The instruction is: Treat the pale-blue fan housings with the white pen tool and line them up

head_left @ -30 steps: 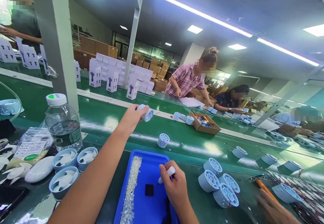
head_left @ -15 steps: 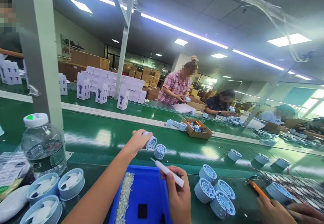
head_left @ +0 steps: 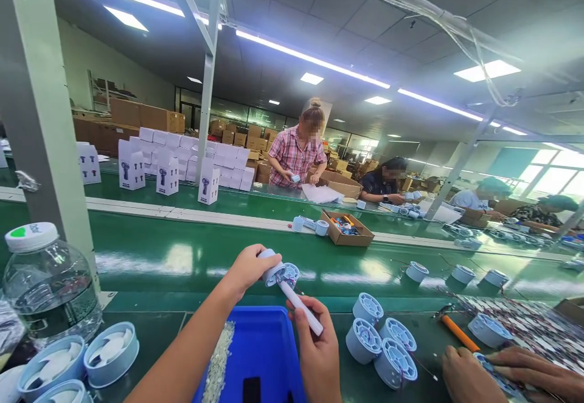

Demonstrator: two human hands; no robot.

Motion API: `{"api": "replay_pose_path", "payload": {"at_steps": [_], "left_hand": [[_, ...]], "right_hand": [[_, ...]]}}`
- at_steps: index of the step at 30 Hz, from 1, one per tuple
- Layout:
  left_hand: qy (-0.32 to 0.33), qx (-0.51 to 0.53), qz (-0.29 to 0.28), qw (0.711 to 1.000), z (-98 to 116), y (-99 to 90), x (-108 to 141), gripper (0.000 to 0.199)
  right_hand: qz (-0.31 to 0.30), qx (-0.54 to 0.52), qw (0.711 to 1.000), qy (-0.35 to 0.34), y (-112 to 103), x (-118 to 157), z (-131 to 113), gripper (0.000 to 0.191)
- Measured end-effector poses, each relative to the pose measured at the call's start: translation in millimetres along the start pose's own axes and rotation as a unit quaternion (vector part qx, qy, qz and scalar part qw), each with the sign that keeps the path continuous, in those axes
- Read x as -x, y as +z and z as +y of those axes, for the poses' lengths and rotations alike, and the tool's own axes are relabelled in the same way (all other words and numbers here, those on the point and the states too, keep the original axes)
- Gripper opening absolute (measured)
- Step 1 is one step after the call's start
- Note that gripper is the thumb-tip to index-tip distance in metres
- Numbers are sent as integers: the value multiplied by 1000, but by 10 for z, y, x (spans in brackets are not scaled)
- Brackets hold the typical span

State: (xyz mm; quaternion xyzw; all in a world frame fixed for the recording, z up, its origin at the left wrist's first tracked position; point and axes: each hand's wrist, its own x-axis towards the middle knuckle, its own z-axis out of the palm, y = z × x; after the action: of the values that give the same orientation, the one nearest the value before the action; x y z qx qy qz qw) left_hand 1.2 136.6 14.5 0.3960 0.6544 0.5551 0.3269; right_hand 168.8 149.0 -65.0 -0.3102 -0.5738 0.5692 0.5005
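Observation:
My left hand (head_left: 249, 269) is closed round a light-blue round fan housing (head_left: 271, 275), tilted so that its ribbed face turns toward my right hand. In my right hand (head_left: 318, 345) is a white pen-shaped tool (head_left: 301, 307), gripped between thumb and fingers. Its front end reaches the face of the housing; the tip itself is hidden there. Just behind, partly covered, another fan housing (head_left: 292, 274) sits on the green belt. Below my hands lies a blue tray (head_left: 269, 342) with small translucent pieces (head_left: 219, 360) along its left side and a black block (head_left: 251, 389).
Several blue housings (head_left: 364, 340) stand right of the tray, others with white blades (head_left: 111, 353) at left beside a bottle (head_left: 50, 287). A co-worker's hands (head_left: 469, 372) work at far right near an orange-handled tool (head_left: 458, 333). A carton (head_left: 349, 236) stands across the belt.
The white tool has moved up to the housing in my left hand, its tip now out of sight. The camera view has turned slightly right. A co-worker's hands at right have come together over a housing.

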Motion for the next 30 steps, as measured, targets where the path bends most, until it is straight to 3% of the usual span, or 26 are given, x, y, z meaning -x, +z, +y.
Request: {"api": "replay_pose_path", "payload": {"at_steps": [8, 11, 15, 18, 23, 26, 30], "left_hand": [[-16, -22, -19, 999, 70, 74, 64, 35], [22, -38, 45, 998, 120, 170, 91, 27], [120, 23, 173, 977, 131, 349, 127, 40], [146, 23, 243, 959, 102, 449, 172, 47], [68, 221, 199, 952, 27, 507, 174, 47], [104, 179, 159, 965, 2, 500, 110, 45], [105, 81, 4, 991, 20, 338, -1, 53]], "right_hand": [[-4, -1, 1000, 9, -30, -24, 53, 47], [-8, 28, 1000, 4, -22, -41, 101, 50], [-69, 63, 995, -38, 86, -2, 137, 47], [-37, 42, 997, -48, 188, 66, 151, 52], [-12, -8, 999, 43, 301, 66, 220, 61], [20, -7, 1000, 23, 319, -44, 253, 62], [60, 12, 998, -34, 256, -220, 256, 63]]}}
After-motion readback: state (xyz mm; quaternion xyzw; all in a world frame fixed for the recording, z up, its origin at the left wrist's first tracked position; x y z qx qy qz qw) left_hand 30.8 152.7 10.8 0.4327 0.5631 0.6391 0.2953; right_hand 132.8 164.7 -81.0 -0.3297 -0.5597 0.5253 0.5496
